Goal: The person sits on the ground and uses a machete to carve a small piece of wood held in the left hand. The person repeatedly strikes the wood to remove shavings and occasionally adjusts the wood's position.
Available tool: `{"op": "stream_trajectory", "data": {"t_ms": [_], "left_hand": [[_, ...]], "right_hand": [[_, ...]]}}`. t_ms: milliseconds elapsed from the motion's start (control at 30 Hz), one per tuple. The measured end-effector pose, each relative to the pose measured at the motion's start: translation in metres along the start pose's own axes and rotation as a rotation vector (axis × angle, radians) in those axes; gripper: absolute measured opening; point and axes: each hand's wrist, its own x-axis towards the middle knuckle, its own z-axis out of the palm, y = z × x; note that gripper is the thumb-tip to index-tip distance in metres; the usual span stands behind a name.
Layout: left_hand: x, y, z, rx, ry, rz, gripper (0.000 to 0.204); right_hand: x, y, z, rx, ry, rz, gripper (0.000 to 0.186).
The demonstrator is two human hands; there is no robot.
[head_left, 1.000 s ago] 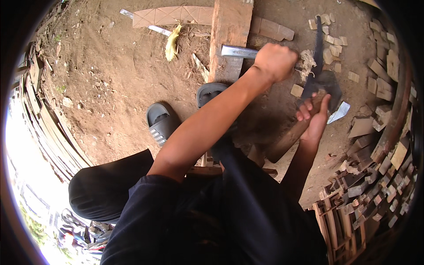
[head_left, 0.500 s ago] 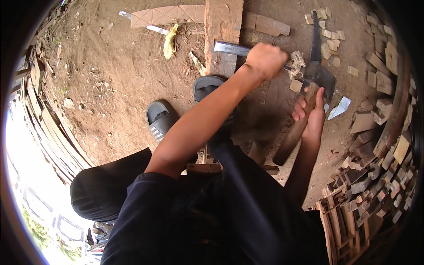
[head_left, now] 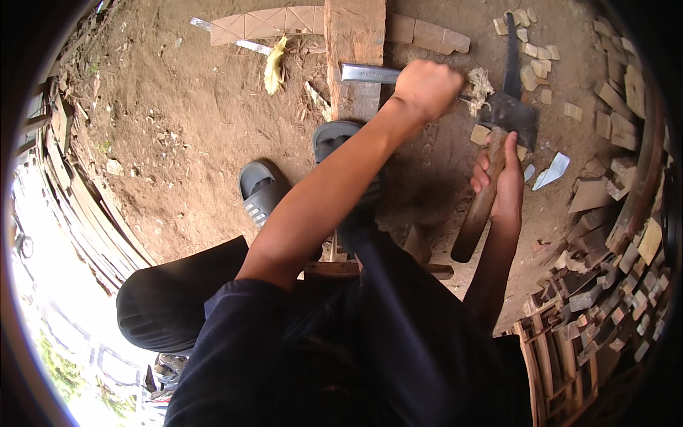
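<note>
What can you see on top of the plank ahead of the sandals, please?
A metal-bladed tool held in the left hand overlaps the plank; whether it touches is unclear. The wood directly beneath the blade is hidden.

Faint lettering (head_left: 371, 74) on silver chisel (head_left: 353, 72), too small to read

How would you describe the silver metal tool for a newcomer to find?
Find the wooden plank at top centre. Over its lower part juts the silver metal tool, gripped by the left hand. Its flat end shines, unlike the dull plank.
</note>
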Motion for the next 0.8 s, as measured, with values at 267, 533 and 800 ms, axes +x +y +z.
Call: {"op": "stream_trajectory", "data": {"t_ms": [267, 533, 800], "left_hand": [[-0.002, -0.004, 0.0, -0.022, -0.016, -0.011, 0.017], [-0.003, -0.01, 0.005, 0.002, 0.015, 0.031, 0.014], [-0.006, -0.015, 0.007, 0.051, -0.007, 0.08, 0.014]], "right_hand": [[0.001, -0.005, 0.007, -0.03, 0.032, 0.038, 0.045], [-0.002, -0.006, 0.011, -0.03, 0.008, 0.066, 0.045], [0.004, -0.002, 0.008, -0.061, -0.013, 0.074, 0.044]]}}
